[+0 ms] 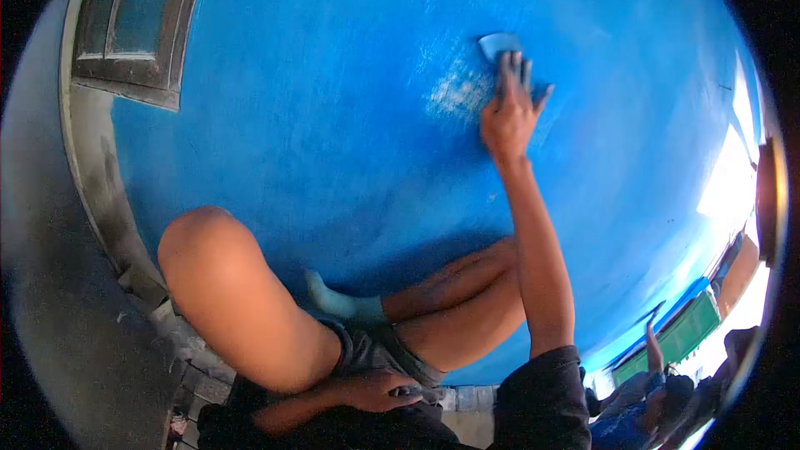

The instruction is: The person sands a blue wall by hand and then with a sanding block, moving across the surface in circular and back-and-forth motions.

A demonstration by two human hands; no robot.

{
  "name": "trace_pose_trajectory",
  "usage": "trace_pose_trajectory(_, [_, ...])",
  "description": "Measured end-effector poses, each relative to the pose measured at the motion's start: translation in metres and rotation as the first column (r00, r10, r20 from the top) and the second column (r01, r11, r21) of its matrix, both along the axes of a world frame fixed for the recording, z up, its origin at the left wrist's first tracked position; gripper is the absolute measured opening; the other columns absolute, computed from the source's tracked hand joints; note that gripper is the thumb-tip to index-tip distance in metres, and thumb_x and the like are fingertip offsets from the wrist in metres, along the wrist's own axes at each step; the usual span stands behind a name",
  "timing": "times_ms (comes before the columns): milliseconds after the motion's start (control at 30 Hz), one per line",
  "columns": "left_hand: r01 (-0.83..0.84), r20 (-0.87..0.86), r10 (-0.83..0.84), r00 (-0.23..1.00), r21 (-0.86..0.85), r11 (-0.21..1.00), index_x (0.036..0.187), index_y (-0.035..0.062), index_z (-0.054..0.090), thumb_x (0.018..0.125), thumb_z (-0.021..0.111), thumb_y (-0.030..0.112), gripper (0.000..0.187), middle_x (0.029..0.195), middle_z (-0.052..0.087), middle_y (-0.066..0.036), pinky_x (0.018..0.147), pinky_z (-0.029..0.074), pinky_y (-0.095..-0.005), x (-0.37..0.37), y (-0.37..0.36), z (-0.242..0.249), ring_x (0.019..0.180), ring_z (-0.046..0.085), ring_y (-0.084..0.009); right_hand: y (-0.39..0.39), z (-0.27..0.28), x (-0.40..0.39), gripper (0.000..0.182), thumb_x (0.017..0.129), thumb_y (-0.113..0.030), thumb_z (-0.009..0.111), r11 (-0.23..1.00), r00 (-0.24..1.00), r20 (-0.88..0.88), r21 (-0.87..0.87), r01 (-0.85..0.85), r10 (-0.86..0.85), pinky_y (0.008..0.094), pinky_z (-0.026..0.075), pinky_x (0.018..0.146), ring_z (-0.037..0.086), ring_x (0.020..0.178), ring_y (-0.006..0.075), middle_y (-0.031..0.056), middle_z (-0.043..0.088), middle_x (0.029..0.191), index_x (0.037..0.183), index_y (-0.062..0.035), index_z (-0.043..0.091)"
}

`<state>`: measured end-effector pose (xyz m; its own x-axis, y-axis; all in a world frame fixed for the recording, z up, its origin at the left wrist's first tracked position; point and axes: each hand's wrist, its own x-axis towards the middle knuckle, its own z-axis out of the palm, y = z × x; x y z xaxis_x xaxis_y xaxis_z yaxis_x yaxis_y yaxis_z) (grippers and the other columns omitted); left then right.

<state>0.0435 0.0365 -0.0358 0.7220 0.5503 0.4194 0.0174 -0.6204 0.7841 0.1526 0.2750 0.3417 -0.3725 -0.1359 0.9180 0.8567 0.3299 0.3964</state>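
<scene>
Head view: one blue wall (333, 117) fills most of the frame, with one dark-framed window (133, 25) at upper left. One small blue pad (498, 43), maybe sandpaper or a sponge, sits flat on the wall at upper centre-right, just right of one pale scuffed patch (457, 93). Two hands in view. Right hand (510, 108): arm stretched up and forward, palm flat to the wall, fingers extended and slightly spread, fingertips pressing the pad's lower edge, thumb out to the side. Left hand (385, 390): low in frame, forearm lying across the lap, fingers curled loosely on the grey shorts (367, 350); can't tell if it grips anything. Two bare knees are drawn up, person crouched close to the wall. One other person (658, 400) sits at lower right, well apart.
</scene>
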Motion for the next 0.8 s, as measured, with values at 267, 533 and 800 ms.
trace_pose_trajectory(267, [-0.014,-0.085,0.019,0.996,0.052,0.999,0.115,0.0008,0.065,0.098,0.055,0.047,0.05,0.088,0.069,-0.02,0.071,0.051,-0.0404,0.0,0.009,-0.014,0.078,0.066,-0.0283,-0.008,0.041,0.015,0.069,0.078,0.002,0.049,0.998,0.974,0.22,-0.035,0.056,-0.047,0.0641,0.012,0.118,0.042,0.141,0.0279,0.0088,0.046,0.151,0.145,-0.0134,0.046])
trace_pose_trajectory(533, [0.008,-0.224,-0.014,0.974,-0.03,1.0,0.117,-0.0016,0.065,0.1,0.052,0.045,0.051,0.1,0.07,-0.021,0.079,0.051,-0.0414,0.01,0.025,-0.006,0.087,0.066,-0.0295,0.0,0.031,0.011,0.073,0.077,0.008,0.047,0.997,0.975,0.214,-0.06,-0.043,0.055,0.0518,0.022,0.12,0.035,0.143,0.0366,0.0209,0.039,0.153,0.149,-0.0041,0.038])
trace_pose_trajectory(800, [0.031,-0.306,-0.068,0.95,-0.124,0.992,0.132,-0.0028,0.055,0.1,0.048,0.052,0.064,0.123,0.062,-0.026,0.098,0.047,-0.0432,0.001,0.016,0.013,0.114,0.06,-0.0354,-0.031,0.036,0.028,0.088,0.07,0.015,0.049,0.92,0.975,0.004,-0.331,-0.209,0.223,0.0486,0.029,0.118,0.035,0.143,0.0355,0.019,0.031,0.157,0.152,-0.0121,0.036])
